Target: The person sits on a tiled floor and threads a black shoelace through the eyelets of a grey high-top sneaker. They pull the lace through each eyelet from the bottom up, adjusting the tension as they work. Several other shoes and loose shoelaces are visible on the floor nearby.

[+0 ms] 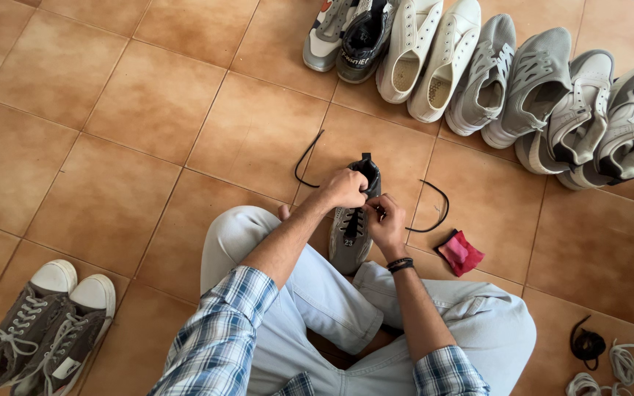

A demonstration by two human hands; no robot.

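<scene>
Blue-and-white checked sleeves and pale blue trousers fill the near edge of the view, the person sitting cross-legged on the terracotta tile floor [111, 147]. Between the knees stands a grey high-top sneaker [351, 233], toe towards the body, heel away. The left hand [344, 188] is closed over the dark collar of the sneaker, fingers curled tight around its top edge. The right hand [388, 224], with a dark wristband [399, 264] behind it, pinches the black shoelace [434, 213] at the eyelets, fingers drawn narrow on it. One end of the lace loops out over the tiles to the right, the other to the left past the collar.

Just beside the right wrist lies a red cloth [460, 253]. At the near left sits a pair of grey canvas sneakers [42, 326] with white toe caps; at the near right, loose white laces [625, 367] and a coiled black one [587, 343]. Farthest off, a row of shoes [493, 81] in white and grey lines the top of the floor.
</scene>
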